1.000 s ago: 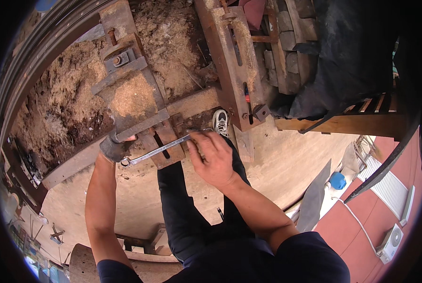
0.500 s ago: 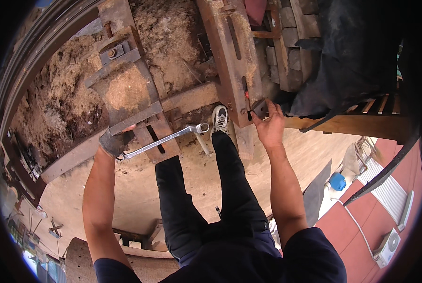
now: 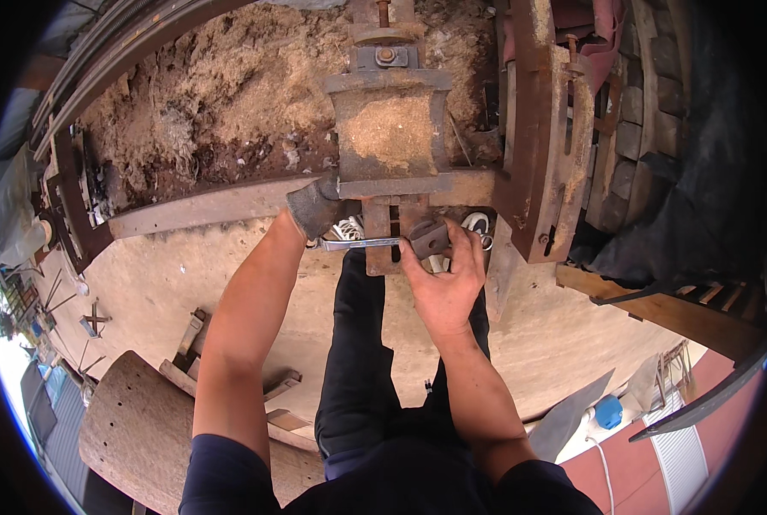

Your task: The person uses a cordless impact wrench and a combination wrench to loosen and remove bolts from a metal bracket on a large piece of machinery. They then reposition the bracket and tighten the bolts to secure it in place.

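Observation:
My right hand (image 3: 448, 287) pinches a small rusty metal plate (image 3: 435, 244) with a hole through it, holding it over the slotted steel bar (image 3: 375, 262). A silver ring wrench (image 3: 358, 245) lies crosswise at that bar, passing behind the plate and my right hand; a ring end shows beyond the fingers. My left hand (image 3: 315, 209), in a dark grey glove, is at the lower left corner of the rusty flanged block (image 3: 392, 184). Its fingers are hidden, so their grip does not show. Sawdust coats the block's curved face (image 3: 392, 129).
Behind the block lies a heap of sawdust and dirt (image 3: 229, 94). A slotted rusty upright (image 3: 542, 163) stands to the right, near a black sheet (image 3: 684, 206). My shoes (image 3: 349, 228) are beneath the bar. A curved brown board (image 3: 152, 429) is at the lower left.
My right hand has left the slotted upright and come left to the bar, with the metal plate in it. The view has shifted, putting the block nearer the middle. My left hand stays by the block.

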A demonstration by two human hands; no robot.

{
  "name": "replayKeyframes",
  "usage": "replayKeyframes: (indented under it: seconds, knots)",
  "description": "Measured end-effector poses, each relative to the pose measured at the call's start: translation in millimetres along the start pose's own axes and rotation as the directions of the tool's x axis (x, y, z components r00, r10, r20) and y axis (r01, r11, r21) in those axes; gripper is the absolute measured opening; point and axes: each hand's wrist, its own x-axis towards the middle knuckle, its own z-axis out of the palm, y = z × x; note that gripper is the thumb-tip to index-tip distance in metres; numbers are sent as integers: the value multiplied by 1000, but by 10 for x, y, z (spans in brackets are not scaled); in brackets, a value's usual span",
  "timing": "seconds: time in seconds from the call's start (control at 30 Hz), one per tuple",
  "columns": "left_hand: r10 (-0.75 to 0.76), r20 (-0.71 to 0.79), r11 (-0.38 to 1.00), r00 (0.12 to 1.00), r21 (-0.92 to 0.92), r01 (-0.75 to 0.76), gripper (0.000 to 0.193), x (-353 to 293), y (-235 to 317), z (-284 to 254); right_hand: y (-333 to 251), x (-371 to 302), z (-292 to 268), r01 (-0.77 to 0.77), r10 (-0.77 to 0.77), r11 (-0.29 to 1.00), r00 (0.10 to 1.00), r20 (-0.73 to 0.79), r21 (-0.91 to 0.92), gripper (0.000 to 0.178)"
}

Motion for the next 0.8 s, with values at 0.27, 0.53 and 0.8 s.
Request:
replayKeyframes:
  seconds: [0.27, 0.53, 0.8]
  knots:
    - [67, -48, 967, 997, 249, -53, 29, 107, -236, -250, -164, 100, 441, 8, -15, 995, 998, -66, -103, 55]
    - [203, 38, 847, 978, 495, -195, 22, -74, 126, 46, -213, 100, 535, 19, -35, 978, 997, -75, -206, 59]
    - [189, 169, 981, 967, -75, -179, 34, 20, 30, -23, -173, 186, 573, 63, -61, 940, 998, 19, -335, 63]
